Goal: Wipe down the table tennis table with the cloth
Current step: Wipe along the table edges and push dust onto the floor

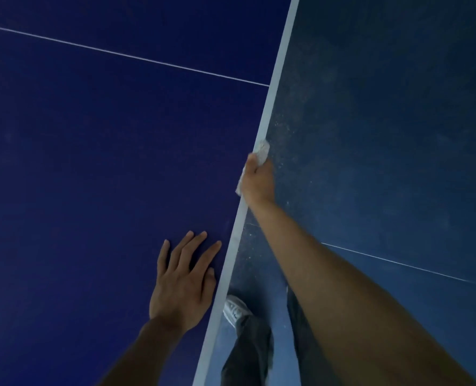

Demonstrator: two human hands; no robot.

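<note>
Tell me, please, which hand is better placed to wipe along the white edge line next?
Right. The right hand has the white cloth in its grip, pressed against the white edge line. The left hand lies flat on the table tennis table, fingers spread, holding nothing.

Dim, bluish light; slightly soft, perhaps wide-angle distortion

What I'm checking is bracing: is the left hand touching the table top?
Touching. The head view shows the left hand flat on the table top, fingers spread.
</note>
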